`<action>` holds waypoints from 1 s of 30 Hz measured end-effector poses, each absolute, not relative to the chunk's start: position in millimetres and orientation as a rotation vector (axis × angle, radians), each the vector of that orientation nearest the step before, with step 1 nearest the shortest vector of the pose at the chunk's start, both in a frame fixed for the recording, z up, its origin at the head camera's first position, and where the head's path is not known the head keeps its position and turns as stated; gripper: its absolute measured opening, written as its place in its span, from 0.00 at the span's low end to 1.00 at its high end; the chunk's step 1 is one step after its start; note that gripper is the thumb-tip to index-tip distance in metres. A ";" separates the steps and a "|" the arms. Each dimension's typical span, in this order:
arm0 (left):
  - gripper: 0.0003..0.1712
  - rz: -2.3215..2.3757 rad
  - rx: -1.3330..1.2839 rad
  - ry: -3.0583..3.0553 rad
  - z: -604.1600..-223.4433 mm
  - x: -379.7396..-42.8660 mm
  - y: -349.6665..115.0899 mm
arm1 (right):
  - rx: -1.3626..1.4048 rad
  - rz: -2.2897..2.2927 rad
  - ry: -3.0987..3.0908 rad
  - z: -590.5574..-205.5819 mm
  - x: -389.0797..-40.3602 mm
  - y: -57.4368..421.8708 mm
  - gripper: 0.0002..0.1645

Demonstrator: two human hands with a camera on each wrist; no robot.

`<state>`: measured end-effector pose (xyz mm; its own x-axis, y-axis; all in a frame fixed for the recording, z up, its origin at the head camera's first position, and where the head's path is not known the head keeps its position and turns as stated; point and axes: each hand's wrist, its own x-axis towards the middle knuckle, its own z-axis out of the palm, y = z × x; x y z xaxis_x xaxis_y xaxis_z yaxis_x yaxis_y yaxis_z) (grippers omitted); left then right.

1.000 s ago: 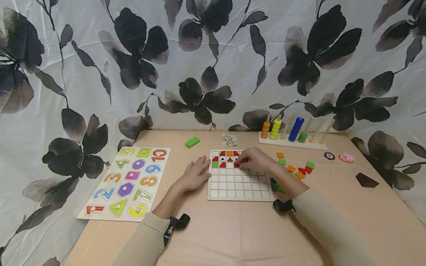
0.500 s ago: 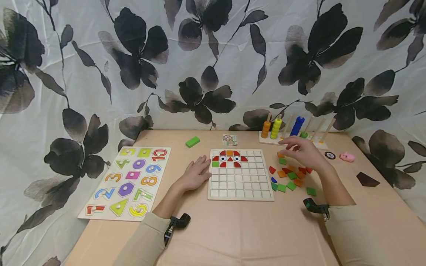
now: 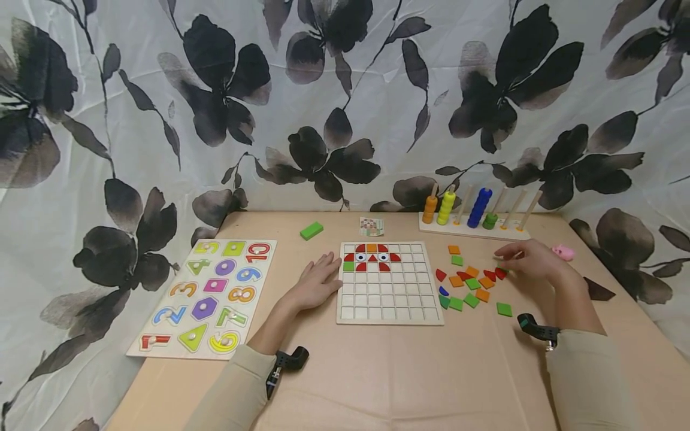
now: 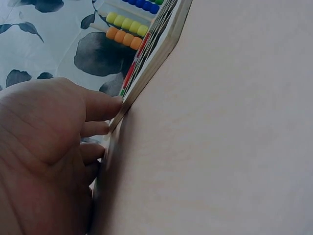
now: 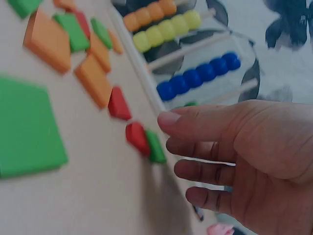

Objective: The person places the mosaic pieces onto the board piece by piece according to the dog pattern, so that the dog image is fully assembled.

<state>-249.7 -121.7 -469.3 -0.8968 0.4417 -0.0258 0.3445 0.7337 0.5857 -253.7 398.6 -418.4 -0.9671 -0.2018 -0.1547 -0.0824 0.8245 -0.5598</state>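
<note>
A white grid board bears red, green and orange tiles with two eye pieces in its top rows. My left hand lies flat with straight fingers against the board's left side; in the left wrist view its thumb is at the board's edge. My right hand hovers over the far right of the loose tiles, its fingers loosely bent with nothing between them. Just beyond its fingertips in the right wrist view are a red tile and a green tile. The hand hides this green tile in the head view.
Loose tiles, including an orange square and a green square, lie right of the board. Behind stand a peg bead counter, a small picture card and a green block. A number puzzle lies left.
My right hand has left the board's top rows and moved right, past the bead counter's front, to the far right tiles. My left hand has stayed put.
</note>
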 end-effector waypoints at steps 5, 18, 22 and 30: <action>0.35 0.884 0.646 2.778 -469.8 -249.9 -121.2 | -0.197 -0.919 2.741 -431.0 -254.8 411.0 0.19; 0.35 0.891 0.631 2.774 -471.3 -250.4 -121.3 | -0.105 -1.015 2.883 -427.8 -254.4 400.9 0.17; 0.35 0.885 0.630 2.775 -470.8 -250.8 -122.5 | -0.176 -1.097 2.933 -418.5 -258.3 378.2 0.20; 0.35 0.889 0.634 2.769 -468.0 -250.3 -122.5 | -0.473 -1.179 2.815 -404.6 -271.9 306.6 0.17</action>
<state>-250.3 -122.5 -468.0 -0.8963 0.4426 -0.0268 0.3442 0.7327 0.5870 -271.9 306.6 -404.6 -0.9517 -0.2992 0.0682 -0.2586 0.6621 -0.7034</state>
